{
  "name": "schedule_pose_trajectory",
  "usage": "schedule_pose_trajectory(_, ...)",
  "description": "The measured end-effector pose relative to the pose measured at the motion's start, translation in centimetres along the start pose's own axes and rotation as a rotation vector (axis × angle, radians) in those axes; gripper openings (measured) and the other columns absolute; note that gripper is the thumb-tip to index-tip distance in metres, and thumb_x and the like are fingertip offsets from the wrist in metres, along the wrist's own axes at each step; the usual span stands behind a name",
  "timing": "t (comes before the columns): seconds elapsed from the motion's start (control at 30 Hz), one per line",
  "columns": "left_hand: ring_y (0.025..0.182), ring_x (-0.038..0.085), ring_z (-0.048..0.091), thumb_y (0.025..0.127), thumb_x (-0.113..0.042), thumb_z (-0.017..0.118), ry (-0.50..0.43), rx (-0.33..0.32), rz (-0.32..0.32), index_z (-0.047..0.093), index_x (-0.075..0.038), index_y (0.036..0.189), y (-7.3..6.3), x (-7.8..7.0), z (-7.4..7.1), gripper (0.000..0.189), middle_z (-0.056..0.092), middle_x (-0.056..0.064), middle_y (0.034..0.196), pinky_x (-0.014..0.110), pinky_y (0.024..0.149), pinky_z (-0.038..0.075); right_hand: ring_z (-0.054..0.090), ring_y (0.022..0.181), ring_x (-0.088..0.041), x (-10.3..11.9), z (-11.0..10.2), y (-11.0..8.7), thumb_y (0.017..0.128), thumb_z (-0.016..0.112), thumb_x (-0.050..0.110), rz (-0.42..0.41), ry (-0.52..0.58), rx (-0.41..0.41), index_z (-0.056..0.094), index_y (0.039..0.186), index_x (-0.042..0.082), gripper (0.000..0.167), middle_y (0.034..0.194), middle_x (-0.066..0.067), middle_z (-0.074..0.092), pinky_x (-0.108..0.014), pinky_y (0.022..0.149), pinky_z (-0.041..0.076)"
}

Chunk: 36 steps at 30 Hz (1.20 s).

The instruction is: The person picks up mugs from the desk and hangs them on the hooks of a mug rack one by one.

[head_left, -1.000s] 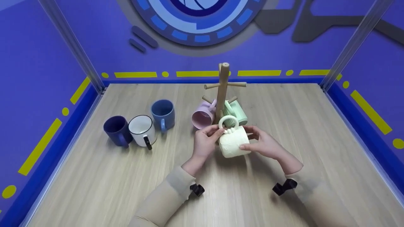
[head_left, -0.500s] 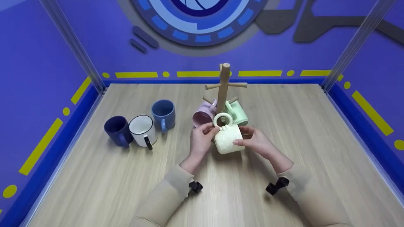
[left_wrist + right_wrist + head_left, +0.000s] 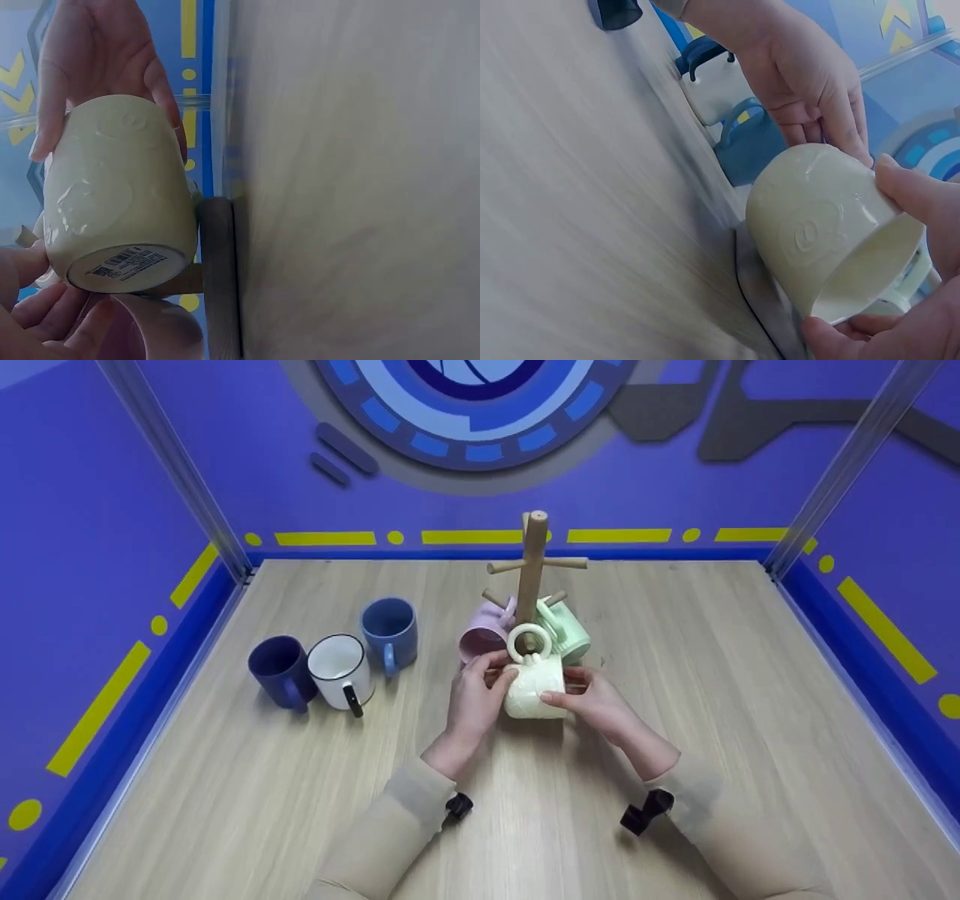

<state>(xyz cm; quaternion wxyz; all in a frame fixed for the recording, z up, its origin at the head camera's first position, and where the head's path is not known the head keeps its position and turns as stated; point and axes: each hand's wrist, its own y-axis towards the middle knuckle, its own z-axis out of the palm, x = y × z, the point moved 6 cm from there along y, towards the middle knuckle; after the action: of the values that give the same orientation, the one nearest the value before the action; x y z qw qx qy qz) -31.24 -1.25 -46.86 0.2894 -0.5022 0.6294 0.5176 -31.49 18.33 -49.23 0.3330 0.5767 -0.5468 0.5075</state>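
A cream mug (image 3: 534, 695) with a raised pattern lies sideways in front of the wooden mug tree (image 3: 532, 577), its ring handle uppermost. Wood shows through the ring; whether a peg passes into it I cannot tell. My left hand (image 3: 471, 701) holds the mug at its base end, thumb in front. From the other side my right hand (image 3: 600, 703) grips the rim end. The labelled base of the mug (image 3: 124, 202) shows in the left wrist view. Its open mouth faces my right palm in the right wrist view. Behind it hang a lilac mug (image 3: 480, 634) and a mint-green mug (image 3: 571, 636).
Left of the tree stand a dark blue mug (image 3: 279, 671), a white mug (image 3: 337, 671) with black rim and handle, and a blue mug (image 3: 390, 634). Upper pegs (image 3: 566, 562) jut from the post. Blue panels (image 3: 862, 547) enclose the wooden table (image 3: 225, 795).
Both hands have brought the cream mug left and slightly farther toward the post. Its ring handle has shifted from beside the post to in front of it, and the mug sits more level.
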Motion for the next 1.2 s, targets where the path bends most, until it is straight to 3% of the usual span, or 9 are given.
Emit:
schedule_pose_trajectory(0.13,0.099,0.024,0.072,0.093,-0.012,0.076,0.1,-0.015,0.051,0.075,-0.002,0.111,0.1,-0.2,-0.2,0.021,0.076,0.011,0.107,0.032,0.09,0.06,0.055,0.132,-0.042,-0.2,0.5,0.0,0.091,0.079,0.019,0.002,0.012,-0.026,0.035,0.145,-0.015,0.078,0.146,-0.033,0.049,-0.029,0.099,0.054)
schedule_pose_trajectory(0.37,0.102,0.023,0.071,0.093,-0.014,0.075,0.136,-0.021,0.069,0.079,-0.005,0.102,0.5,-0.1,-0.3,0.012,0.077,0.007,0.104,0.034,0.092,0.057,0.056,0.13,-0.039,-0.5,0.7,0.3,0.091,0.078,0.022,0.016,0.005,-0.028,0.035,0.144,-0.012,0.077,0.144,-0.03,0.049,-0.026,0.093,0.053)
schedule_pose_trajectory(0.5,0.1,0.023,0.071,0.093,-0.013,0.075,0.14,-0.006,0.08,0.078,-0.005,0.101,0.6,-0.3,-0.4,0.011,0.077,0.008,0.102,0.035,0.092,0.058,0.056,0.131,-0.042,-0.2,0.5,0.2,0.094,0.076,0.022,-0.004,-0.033,0.021,0.034,0.144,-0.015,0.075,0.143,-0.034,0.051,-0.029,0.097,0.054)
schedule_pose_trajectory(0.7,0.101,0.023,0.071,0.094,-0.013,0.075,0.17,0.011,0.1,0.078,-0.006,0.101,0.6,-0.7,-0.5,0.011,0.077,0.007,0.103,0.036,0.092,0.057,0.051,0.136,-0.046,0.4,-0.9,-0.2,0.098,0.071,0.026,-0.017,-0.114,0.073,0.033,0.148,-0.016,0.076,0.147,-0.035,0.048,-0.045,0.112,0.048)
schedule_pose_trajectory(0.93,0.1,0.023,0.07,0.094,-0.014,0.075,0.205,0.009,0.11,0.077,-0.006,0.103,0.5,-1.0,-0.9,0.012,0.076,0.008,0.103,0.036,0.092,0.057,0.048,0.14,-0.046,1.6,-2.6,-0.5,0.101,0.067,0.026,-0.045,-0.134,0.083,0.027,0.153,-0.015,0.077,0.151,-0.035,0.045,-0.049,0.114,0.046)
schedule_pose_trajectory(1.07,0.099,0.023,0.07,0.094,-0.015,0.075,0.185,-0.002,0.1,0.077,-0.005,0.104,0.4,-1.1,-1.8,0.013,0.075,0.009,0.103,0.037,0.09,0.058,0.043,0.144,-0.047,2.3,-3.2,-0.8,0.1,0.068,0.026,-0.055,-0.142,0.048,0.021,0.156,-0.014,0.083,0.154,-0.035,0.041,-0.052,0.118,0.042)
schedule_pose_trajectory(1.2,0.1,0.026,0.07,0.094,-0.015,0.075,0.155,-0.037,0.085,0.076,-0.004,0.106,0.6,-1.0,-3.3,0.016,0.075,0.012,0.106,0.042,0.091,0.059,0.036,0.149,-0.045,3.6,-3.9,-1.5,0.097,0.071,0.028,-0.097,-0.189,-0.05,0.023,0.157,-0.01,0.086,0.157,-0.03,0.04,-0.057,0.121,0.036)
